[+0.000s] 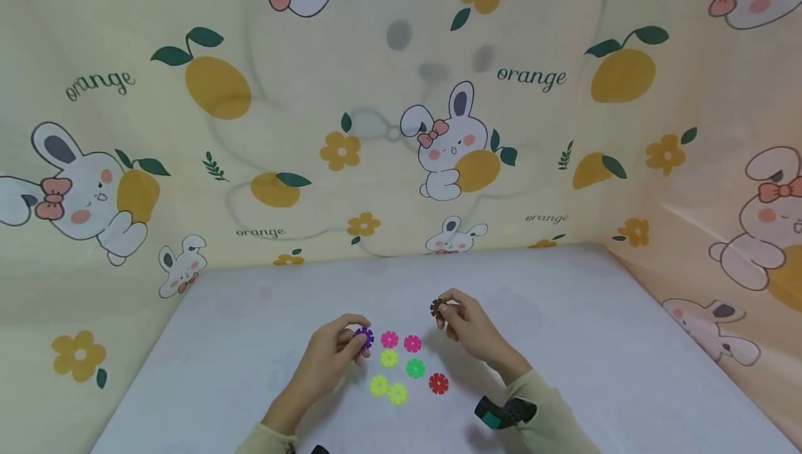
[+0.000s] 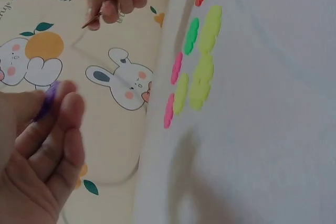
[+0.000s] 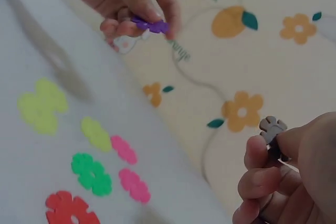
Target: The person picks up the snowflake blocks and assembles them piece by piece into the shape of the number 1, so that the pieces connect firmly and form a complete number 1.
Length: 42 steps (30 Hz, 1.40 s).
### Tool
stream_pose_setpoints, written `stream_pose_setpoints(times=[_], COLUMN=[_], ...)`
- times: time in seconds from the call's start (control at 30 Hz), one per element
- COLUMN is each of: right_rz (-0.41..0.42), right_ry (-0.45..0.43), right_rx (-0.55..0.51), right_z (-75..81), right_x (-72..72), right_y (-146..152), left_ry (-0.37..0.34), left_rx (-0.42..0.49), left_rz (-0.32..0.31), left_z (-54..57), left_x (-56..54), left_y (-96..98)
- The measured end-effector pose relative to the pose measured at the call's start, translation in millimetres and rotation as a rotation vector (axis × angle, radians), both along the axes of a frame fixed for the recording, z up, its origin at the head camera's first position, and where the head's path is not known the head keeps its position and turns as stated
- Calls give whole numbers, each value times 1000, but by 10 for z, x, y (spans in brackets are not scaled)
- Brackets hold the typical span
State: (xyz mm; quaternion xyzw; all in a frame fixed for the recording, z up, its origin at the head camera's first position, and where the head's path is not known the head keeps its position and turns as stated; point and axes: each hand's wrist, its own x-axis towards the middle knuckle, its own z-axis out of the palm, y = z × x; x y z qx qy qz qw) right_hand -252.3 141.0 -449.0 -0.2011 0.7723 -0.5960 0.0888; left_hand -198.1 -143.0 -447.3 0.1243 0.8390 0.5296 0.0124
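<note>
My left hand (image 1: pixel 327 351) pinches a purple notched snowflake disc (image 1: pixel 368 334) between thumb and fingers, above the table. In the right wrist view the purple disc (image 3: pixel 150 25) shows nearly edge-on. Farther to the right, my right hand (image 1: pixel 471 329) holds a brown snowflake disc (image 1: pixel 435 308) at the fingertips, raised off the table; it looks greyish in the right wrist view. Between and below the hands lie two pink discs (image 1: pixel 389 339), a yellow disc (image 1: pixel 388 358), a green disc (image 1: pixel 415 368) and a red disc (image 1: pixel 438 384). Two more yellow discs (image 1: pixel 397 393) touch each other.
The white tabletop (image 1: pixel 250 342) is bordered by a cream cloth backdrop (image 1: pixel 388 182) printed with rabbits, oranges and flowers, at the back and both sides. A black strap with a small device (image 1: pixel 504 412) sits on the right wrist.
</note>
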Motion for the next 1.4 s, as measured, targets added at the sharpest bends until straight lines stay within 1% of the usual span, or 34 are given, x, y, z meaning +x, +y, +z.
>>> stream_pose_setpoints(times=[0.07, 0.13, 0.23, 0.3, 0.4, 0.53, 0.63, 0.7, 0.83, 1.0, 1.07, 1.17, 1.23, 1.4], right_rz=[-3, -17, -37, -41, -21, -21, -30, -26, 12, 66, 85, 106, 107, 94], right_ry=[-15, -16, -1, 21, 54, 77, 86, 94, 110, 129, 139, 156, 174, 209], right_rx=[-16, -9, 5, 10, 3, 8, 12, 8, -25, -53, -57, -66, -56, 16], right_z=[36, 67, 115, 145, 197, 272, 316, 340, 381, 421, 431, 447, 455, 480], right_x=[27, 49, 79, 101, 145, 215, 262, 292, 352, 427, 448, 477, 493, 524], right_y=[-11, -28, -66, -95, -138, -190, -224, -243, -279, -344, -366, -389, -401, -428], left_ry=[10, 25, 42, 51, 71, 78, 55, 46, 43, 24, 30, 58, 79, 80], left_rx=[31, 62, 98, 115, 110, 119, 173, 207, 241, 261, 269, 289, 302, 325], left_rz=[27, 50, 60, 44, 19, 6, -7, -27, -52, -37, -38, -53, -67, -77], left_z=[31, 63, 114, 146, 189, 227, 252, 271, 308, 351, 367, 389, 398, 412], left_x=[31, 61, 100, 120, 144, 162, 171, 181, 207, 246, 260, 278, 284, 296], left_y=[25, 48, 72, 85, 101, 118, 125, 128, 141, 176, 187, 198, 201, 203])
